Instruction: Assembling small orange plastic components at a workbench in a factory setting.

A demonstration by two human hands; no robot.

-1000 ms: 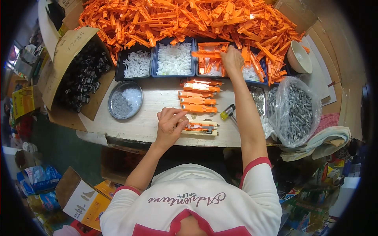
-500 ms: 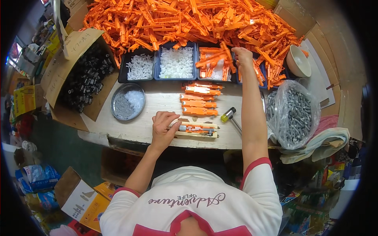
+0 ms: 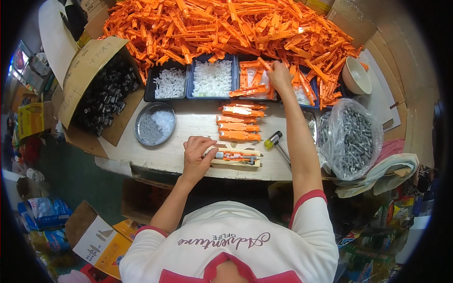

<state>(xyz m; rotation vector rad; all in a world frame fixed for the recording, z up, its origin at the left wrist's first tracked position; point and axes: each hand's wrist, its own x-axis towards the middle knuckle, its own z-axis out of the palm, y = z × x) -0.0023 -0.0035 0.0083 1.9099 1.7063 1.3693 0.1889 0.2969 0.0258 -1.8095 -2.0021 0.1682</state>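
On the table before me, a pale wooden jig [image 3: 257, 163] holds an orange plastic housing [image 3: 236, 156] with grey and dark parts inside. My left hand [image 3: 196, 155] is closed on the housing's left end, thumb and fingers pinching there. My right hand [image 3: 281, 76] reaches forward over the bins, fingers closed on an orange plastic part [image 3: 264, 64]; its fingertips are partly hidden. Below that hand another orange part [image 3: 247, 90] lies across the rim of a bin. Several orange housings [image 3: 239, 127] lie in a column beyond the jig. A small hammer [image 3: 273, 139] rests right of them.
A large heap of orange parts [image 3: 212, 28] fills the back. Bins of white pieces [image 3: 212, 78], a round metal dish [image 3: 155, 123], a carton of black parts [image 3: 106, 99], a bag of screw-like metal pieces [image 3: 351, 139], a bowl [image 3: 357, 75] and a cloth [image 3: 382, 174] surround the work area.
My right hand has moved left and slightly nearer over the bins. An orange part beside it has dropped lower, onto the bin's front rim. My left hand stays at the jig.
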